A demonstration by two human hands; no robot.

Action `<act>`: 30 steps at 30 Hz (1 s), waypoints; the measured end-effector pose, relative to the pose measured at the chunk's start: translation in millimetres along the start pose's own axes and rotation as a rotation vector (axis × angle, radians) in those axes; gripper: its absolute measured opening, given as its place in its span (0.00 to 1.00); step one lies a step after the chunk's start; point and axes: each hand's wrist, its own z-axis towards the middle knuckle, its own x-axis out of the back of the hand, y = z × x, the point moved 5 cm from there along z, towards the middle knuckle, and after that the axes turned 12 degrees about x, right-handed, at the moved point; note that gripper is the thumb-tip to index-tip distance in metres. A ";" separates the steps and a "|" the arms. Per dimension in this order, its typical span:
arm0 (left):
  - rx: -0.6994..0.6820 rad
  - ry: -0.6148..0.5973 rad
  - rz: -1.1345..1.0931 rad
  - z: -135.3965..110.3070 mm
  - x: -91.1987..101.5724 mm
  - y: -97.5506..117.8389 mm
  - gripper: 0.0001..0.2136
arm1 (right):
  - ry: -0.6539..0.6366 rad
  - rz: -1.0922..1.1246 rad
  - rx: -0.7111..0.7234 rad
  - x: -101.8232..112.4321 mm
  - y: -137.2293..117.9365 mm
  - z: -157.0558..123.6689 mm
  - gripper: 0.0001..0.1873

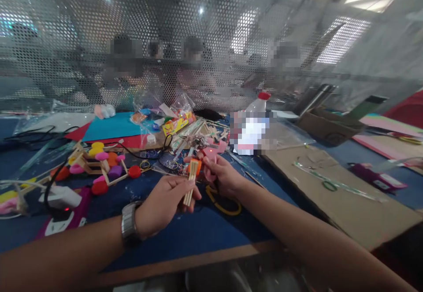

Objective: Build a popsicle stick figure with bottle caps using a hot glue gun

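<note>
My left hand (165, 201) pinches a short stack of pale wooden craft sticks (188, 195), held upright between thumb and fingers above the blue tabletop. My right hand (226, 175) is wrapped round a pink glue gun (213, 150) with a small red light on its body. An orange part (195, 165), which looks like the gun's nozzle end, is right at the top of the sticks; whether they touch I cannot tell. A yellow cord loop (226, 210) lies below my right hand.
Colourful stick-and-disc constructions (102, 164) stand at left, behind a purple power strip (71, 217) with a white plug. Scattered sticks and a yellow box (178, 124) lie ahead. Cardboard (330, 186) covers the right, with a red-capped bottle (259, 105) at the back. People are behind the perforated screen.
</note>
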 end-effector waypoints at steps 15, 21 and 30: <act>-0.171 0.107 0.242 -1.2 14.1 22.3 0.16 | 0.092 -0.001 0.057 11.8 0.1 -5.1 0.31; -0.021 0.070 0.206 4.2 25.7 19.7 0.13 | 0.041 0.066 0.081 2.7 -8.6 -7.5 0.28; -0.200 0.092 0.460 -2.2 35.1 23.8 0.10 | -0.042 0.103 0.051 0.4 -1.2 -10.8 0.29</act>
